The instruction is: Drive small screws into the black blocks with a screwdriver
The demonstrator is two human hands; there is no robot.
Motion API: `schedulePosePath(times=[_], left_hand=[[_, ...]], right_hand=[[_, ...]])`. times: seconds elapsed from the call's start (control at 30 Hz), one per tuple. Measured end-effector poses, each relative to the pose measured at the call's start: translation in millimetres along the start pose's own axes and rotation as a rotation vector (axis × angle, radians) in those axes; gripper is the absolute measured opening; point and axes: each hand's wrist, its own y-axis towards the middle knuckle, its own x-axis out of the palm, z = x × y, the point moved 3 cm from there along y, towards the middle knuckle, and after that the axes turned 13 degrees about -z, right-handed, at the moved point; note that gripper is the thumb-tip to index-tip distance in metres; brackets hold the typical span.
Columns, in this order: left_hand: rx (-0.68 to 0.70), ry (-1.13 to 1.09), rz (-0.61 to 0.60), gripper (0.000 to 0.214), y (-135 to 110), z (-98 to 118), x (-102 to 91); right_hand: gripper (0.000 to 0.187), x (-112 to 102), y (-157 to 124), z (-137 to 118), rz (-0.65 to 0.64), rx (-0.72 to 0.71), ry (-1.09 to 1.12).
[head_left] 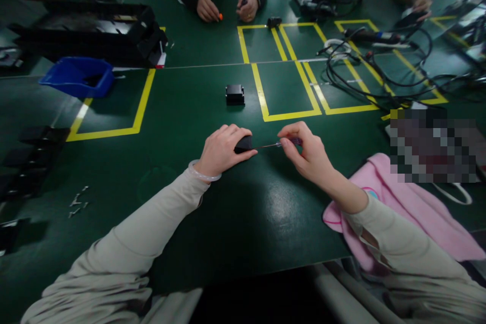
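Observation:
My left hand (pixel 227 150) is closed around a small black block (pixel 244 145) on the green table, fingers over its top and left side. From the right, my right hand (pixel 306 151) grips the handle of a thin screwdriver (pixel 270 145). The screwdriver lies nearly level, its tip at the right face of the block, partly hidden by my left thumb. Whether the tip sits in a screw I cannot tell. Beyond my hands stands another black box-shaped part (pixel 235 94) with small metal bits at its sides.
Small metal pieces (pixel 78 201) lie at left, near several black parts (pixel 36 147). A blue bin (pixel 79 77) and black trays (pixel 102 30) stand farther back. Cables (pixel 353 78) tangle at right, above a pink cloth (pixel 398 207). Co-workers' hands (pixel 228 8) are across the table.

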Motion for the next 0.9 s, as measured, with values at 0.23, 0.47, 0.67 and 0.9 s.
schedulePosePath(times=[0.23, 0.47, 0.67, 0.9], left_hand=[[0.005, -0.004, 0.003, 0.045, 0.4, -0.1, -0.4], [0.006, 0.004, 0.006, 0.044, 0.4, 0.5, -1.1], [0.002, 0.005, 0.0, 0.045, 0.2, -0.1, -0.8], [0.002, 0.007, 0.003, 0.046, 0.4, 0.0, -0.3]], right_hand=[[0.009, 1.6, 0.6, 0.5, -0.042, -0.013, 0.02], [0.004, 0.0, 0.3, 0.2, -0.003, -0.025, -0.002], [0.004, 0.0, 0.9, -0.7, -0.015, -0.011, 0.015], [0.005, 0.0, 0.4, 0.0, -0.036, -0.024, -0.004]])
